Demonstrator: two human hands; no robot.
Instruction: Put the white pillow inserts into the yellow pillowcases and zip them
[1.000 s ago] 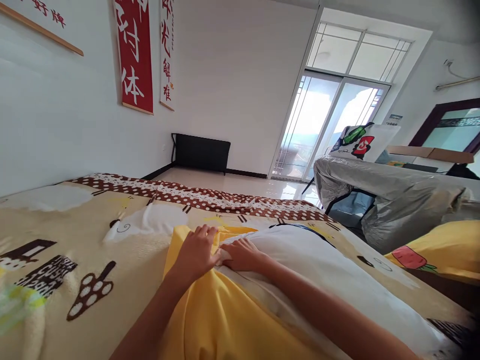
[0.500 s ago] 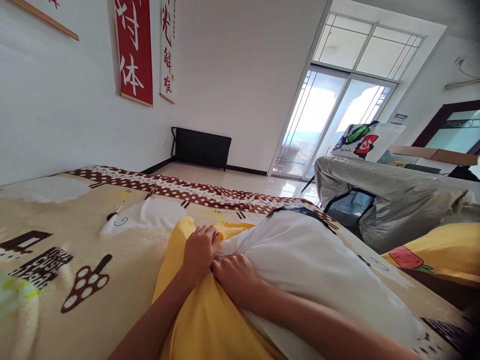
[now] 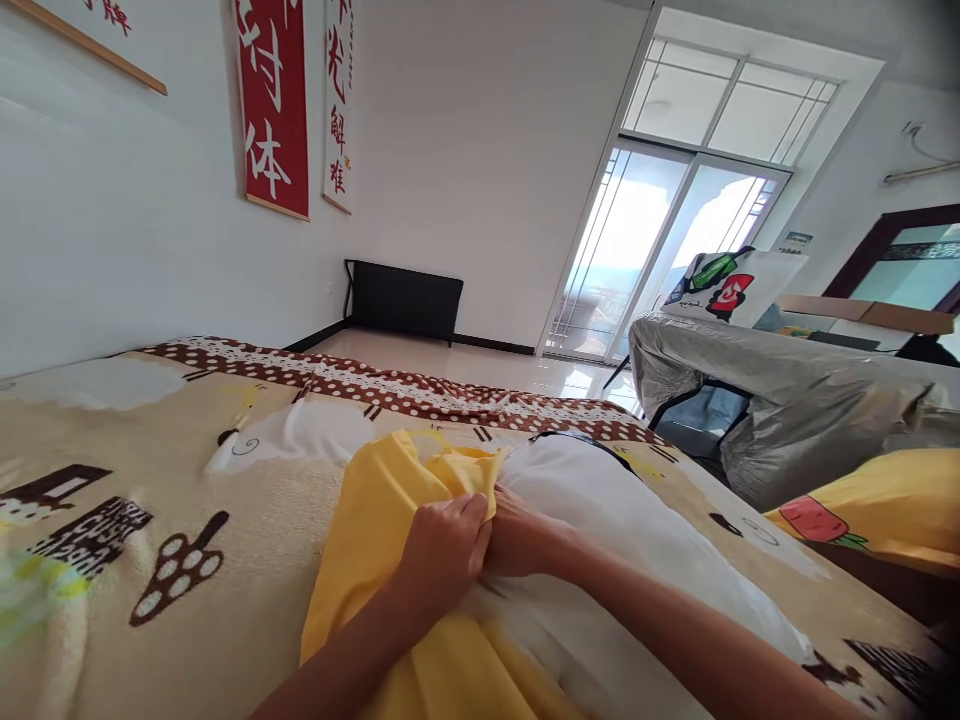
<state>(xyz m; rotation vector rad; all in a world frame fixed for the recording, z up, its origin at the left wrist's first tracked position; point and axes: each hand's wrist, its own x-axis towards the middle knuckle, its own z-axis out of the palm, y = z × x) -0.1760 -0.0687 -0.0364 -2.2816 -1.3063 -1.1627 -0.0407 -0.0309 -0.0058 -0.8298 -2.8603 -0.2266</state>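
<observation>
A yellow pillowcase (image 3: 375,510) lies bunched on the bed beside a plump white pillow (image 3: 637,560) with a dark strip on its far edge. My left hand (image 3: 446,545) is closed on the rim of the pillowcase, knuckles up. Right beside it, my right hand (image 3: 521,530) reaches under that rim, against the left end of the pillow. The yellow cloth and my left hand hide its fingers. Where the pillow's left end meets the case is partly covered by my hands.
A beige patterned blanket (image 3: 255,560) with a brown dotted border covers the bed. Another yellow pillow (image 3: 900,510) with a carrot print lies at right. Beyond stands a table under grey plastic (image 3: 810,390), bearing a printed bag (image 3: 742,285). A black folded panel (image 3: 405,300) leans by the far wall.
Both hands have shifted right. My right hand has moved from on top of the gathered cloth to under the pillowcase rim. The yellow cloth now covers the pillow's white corner.
</observation>
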